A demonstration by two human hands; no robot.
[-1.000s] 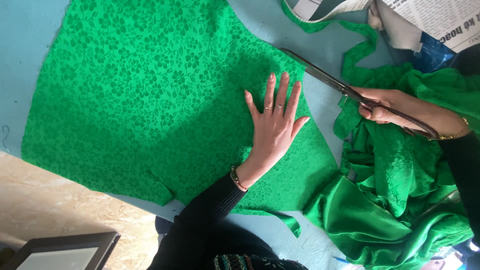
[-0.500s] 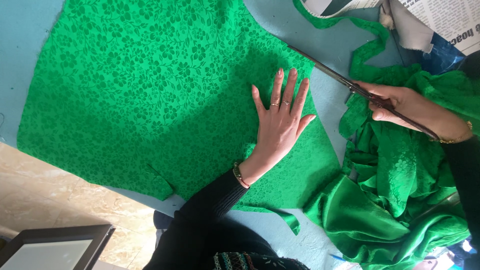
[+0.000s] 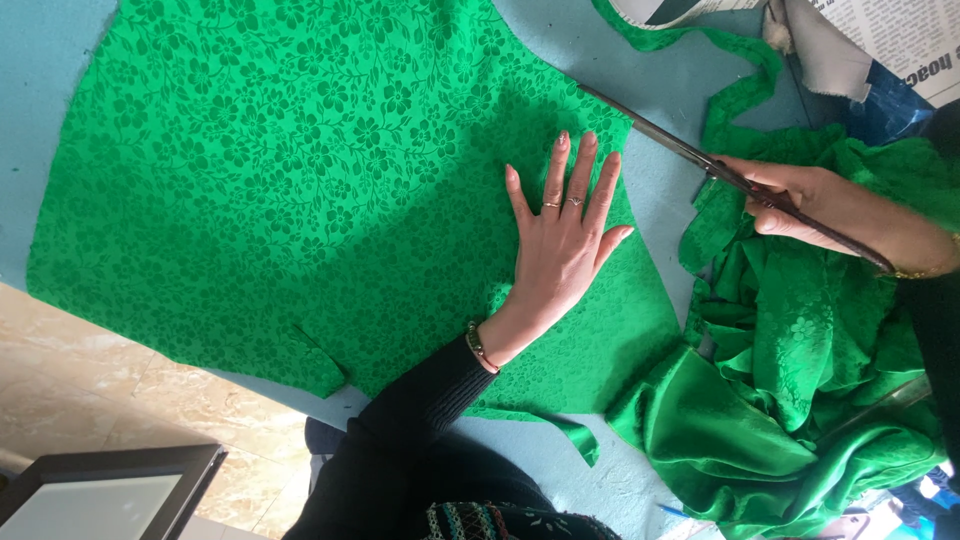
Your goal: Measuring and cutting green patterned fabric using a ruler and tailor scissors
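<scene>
Green floral cloth (image 3: 300, 180) lies on the table (image 3: 650, 90), left hand (image 3: 562, 240) pressing it flat, fingers spread. Right hand (image 3: 800, 200), three o'clock, grips scissors (image 3: 690, 150); blades at the upper edge, most uncut.

Under your left hand (image 3: 562, 245) lies matt green cloth (image 3: 300, 180) with a woven floral pattern. Your right hand (image 3: 800, 200) grips dark metal scissors (image 3: 660, 135); the bunched fabric (image 3: 790, 400) beside them shines like satin.
</scene>
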